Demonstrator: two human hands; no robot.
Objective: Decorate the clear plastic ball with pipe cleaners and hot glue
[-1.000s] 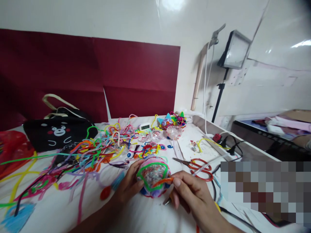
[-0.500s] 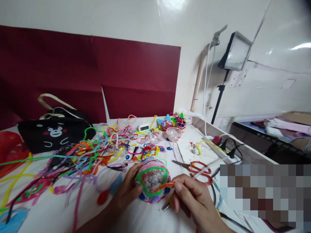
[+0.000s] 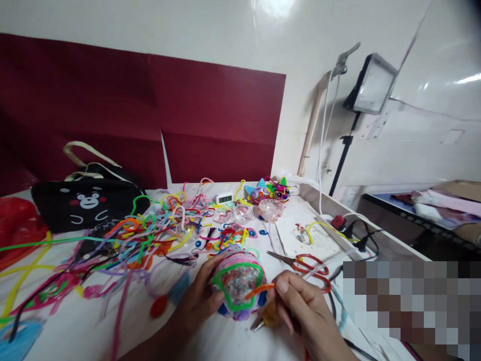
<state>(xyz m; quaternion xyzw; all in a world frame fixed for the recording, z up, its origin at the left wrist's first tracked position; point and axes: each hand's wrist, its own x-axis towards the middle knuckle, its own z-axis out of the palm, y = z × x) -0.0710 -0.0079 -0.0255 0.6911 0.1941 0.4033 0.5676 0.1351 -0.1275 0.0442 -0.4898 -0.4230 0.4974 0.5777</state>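
My left hand [image 3: 205, 287] is wrapped round the left side of a clear ball [image 3: 240, 282] covered with coloured pipe cleaners. A green pipe cleaner outlines a bare patch on the ball's near face, with pink and purple bands around it. Between the thumb and fingers of my right hand [image 3: 296, 301] is an orange pipe cleaner [image 3: 265, 288], its free end lying over the green-edged patch. A yellow-bodied tool with a metal nozzle, perhaps a glue gun [image 3: 267, 317], lies below my right fingers, partly hidden. Red-handled scissors [image 3: 306, 264] lie open just beyond that hand.
Tangled pipe cleaners [image 3: 150, 223] spread over the left of the white table. Finished-looking decorated balls [image 3: 266, 190], clear balls [image 3: 244, 213] and a small digital clock [image 3: 224, 198] stand at the back. A black bag [image 3: 88, 205] sits left; a power strip [image 3: 361, 245] with cords runs along the right edge.
The view has shifted slightly. The ball is tipped a little and my right hand has drawn slightly up, still pinching the orange pipe cleaner. More of the yellow tool shows.
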